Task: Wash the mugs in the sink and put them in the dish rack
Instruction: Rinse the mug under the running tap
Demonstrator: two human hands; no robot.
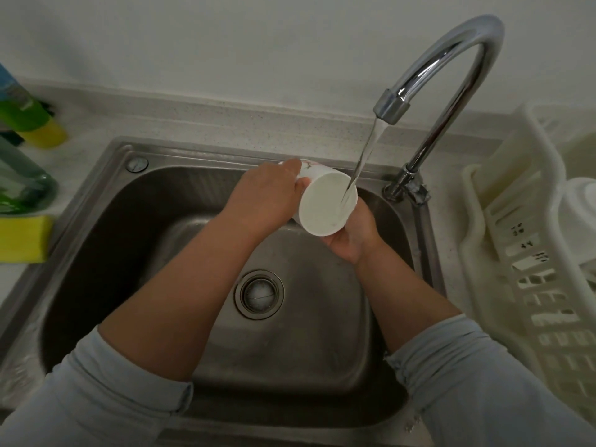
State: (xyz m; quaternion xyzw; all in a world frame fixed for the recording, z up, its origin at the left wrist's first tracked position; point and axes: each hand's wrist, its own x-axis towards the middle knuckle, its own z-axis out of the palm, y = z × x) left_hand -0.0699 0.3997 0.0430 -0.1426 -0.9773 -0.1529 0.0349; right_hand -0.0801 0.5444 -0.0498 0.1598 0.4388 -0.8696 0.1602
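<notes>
Head view is showing both hands meeting over the sink [96,253], sharing one mug [322,204]. Left hand [267,198] is grasping the mug from above, knuckles up, fingers wrapping over its far side and the thumb curling against the near wall. Right hand [351,233] is cupping it from beneath, palm turned upward, its fingers curling round the lower side and mostly hiding behind it. Both forearms are reaching forward and angling inward, with pale blue sleeves [483,382] bunching near the elbows.

The mug is lying tilted between the two hands, white, with a faint pinkish pattern showing just beyond the left fingers. Its round white end is facing up toward the camera; whether that is base or mouth is hard to tell. Water [364,153] is running from the faucet [451,59] above the right hand and striking that round end at its right edge.

Below the hands the drain [259,294] is sitting in the basin. Right of the right hand a white dish rack [516,253] is standing on the counter. Well left of the left hand a yellow sponge [22,238] and a green bottle [22,179] are resting.
</notes>
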